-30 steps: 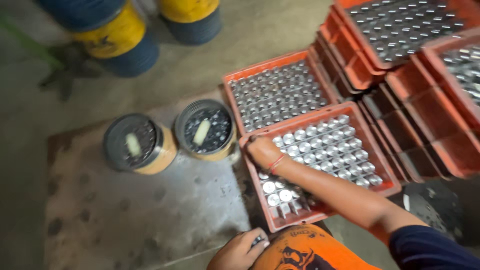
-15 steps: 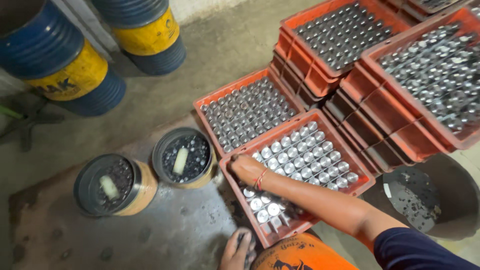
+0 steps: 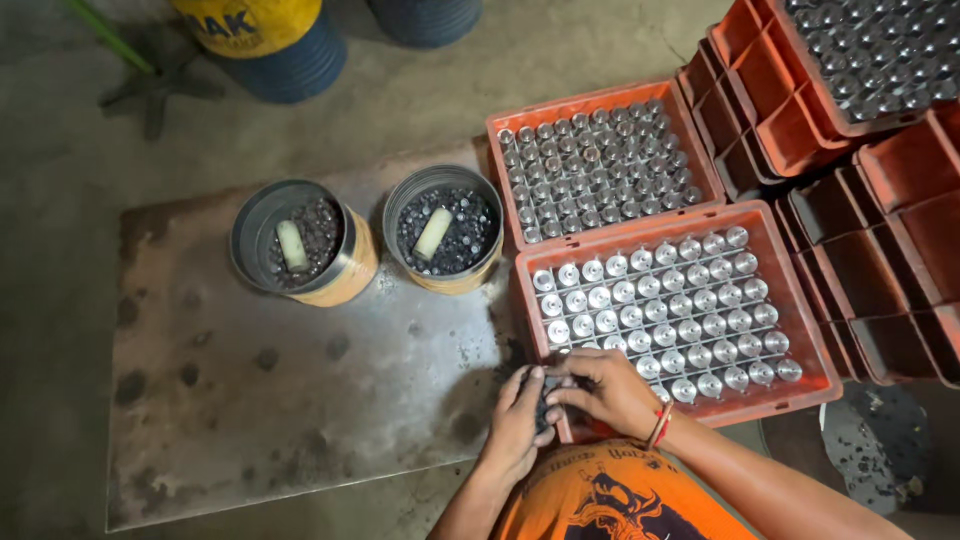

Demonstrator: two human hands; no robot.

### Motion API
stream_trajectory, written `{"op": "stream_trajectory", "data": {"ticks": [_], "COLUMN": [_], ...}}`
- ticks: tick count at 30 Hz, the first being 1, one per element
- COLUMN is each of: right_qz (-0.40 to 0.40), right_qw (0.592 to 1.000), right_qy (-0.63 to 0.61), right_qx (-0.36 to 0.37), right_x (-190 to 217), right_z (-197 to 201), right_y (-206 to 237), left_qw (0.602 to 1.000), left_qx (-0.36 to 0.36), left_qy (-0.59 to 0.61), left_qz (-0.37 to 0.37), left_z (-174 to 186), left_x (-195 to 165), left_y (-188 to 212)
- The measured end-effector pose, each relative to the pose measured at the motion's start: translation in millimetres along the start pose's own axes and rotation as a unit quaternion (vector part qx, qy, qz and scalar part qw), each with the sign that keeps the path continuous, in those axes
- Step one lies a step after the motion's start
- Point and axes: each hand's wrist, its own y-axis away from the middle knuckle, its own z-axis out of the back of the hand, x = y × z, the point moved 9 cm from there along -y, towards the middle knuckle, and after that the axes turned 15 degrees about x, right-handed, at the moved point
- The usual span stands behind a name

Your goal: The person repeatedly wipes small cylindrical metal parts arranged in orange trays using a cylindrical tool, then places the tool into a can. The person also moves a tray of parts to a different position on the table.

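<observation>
My left hand (image 3: 517, 425) and my right hand (image 3: 603, 388) meet at the near left corner of an orange crate (image 3: 812, 330) filled with rows of round shiny metal parts (image 3: 680, 315). Both hands close together around a small dark object (image 3: 546, 398) between them; what it is cannot be made out. A red thread circles my right wrist. Behind this crate lies a second orange crate (image 3: 500, 130) packed with smaller metal pieces (image 3: 598, 165).
Two round tins (image 3: 355, 275) (image 3: 495, 255) of dark small parts, each with a pale cylinder inside, stand on a worn metal sheet (image 3: 260, 400) to the left. Stacked orange crates (image 3: 860, 120) rise at the right. Blue-and-yellow drums (image 3: 270, 45) stand at the back.
The view shifted. My right hand pulled back from the crate's left side to its near corner, and my left hand rose to join it.
</observation>
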Motion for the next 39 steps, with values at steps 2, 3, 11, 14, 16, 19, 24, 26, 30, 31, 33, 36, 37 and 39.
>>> {"op": "stream_trajectory", "data": {"ticks": [2,3,11,14,16,19,24,26,30,31,33,36,37,39], "right_qz": [-0.014,-0.027,-0.042,-0.127,-0.083,-0.022,-0.087,-0.129,-0.123,-0.117,-0.075,-0.058,-0.031,-0.008], "right_qw": [1.000,1.000,0.999,0.986,0.975,0.972,0.930,0.908,0.929,0.936,0.939,0.970,0.994,0.996], "right_qy": [0.017,-0.004,0.010,0.030,0.151,0.209,0.357,0.398,0.349,0.326,0.315,0.228,0.101,-0.021], "right_qx": [-0.016,-0.014,-0.030,-0.106,-0.142,-0.106,-0.023,0.014,-0.033,-0.057,-0.113,-0.068,0.007,0.081], "right_x": [-6.9,-13.3,-31.8,-67.4,-75.4,-95.1,-130.4,-138.5,-126.5,-117.0,-83.5,-43.8,-34.4,-16.0], "right_z": [4.5,6.0,15.4,45.2,69.8,70.2,46.6,40.2,49.9,55.5,60.3,40.9,21.8,-3.1], "right_y": [-1.1,-1.5,-3.9,-13.3,-27.5,-54.9,-78.6,-82.3,-78.9,-76.8,-59.3,-34.2,-26.4,-12.4], "left_qw": [1.000,1.000,0.999,0.999,0.998,0.995,0.994,0.990,0.992,0.994,0.994,0.994,0.995,0.994], "left_qx": [0.007,0.009,0.015,0.003,0.050,0.096,0.091,0.116,0.086,0.075,0.076,0.097,0.099,0.106], "left_qy": [-0.026,-0.019,0.033,0.022,-0.002,-0.027,-0.053,-0.084,-0.089,-0.080,-0.073,-0.046,-0.029,-0.016], "left_qz": [0.001,-0.005,-0.024,-0.041,-0.027,0.003,0.021,0.017,0.020,0.022,0.020,0.009,0.007,0.008], "left_z": [0.6,0.4,0.2,3.6,-2.4,-8.5,-3.3,-7.9,-5.5,-3.9,-3.9,-4.3,-3.2,-2.6], "left_x": [3.9,5.9,2.8,1.5,5.7,14.9,20.3,20.1,22.5,22.9,21.4,16.9,15.6,14.9], "left_y": [-9.8,-12.1,-9.6,-3.4,1.1,7.1,13.5,12.2,9.1,8.6,8.4,9.2,8.8,7.1]}}
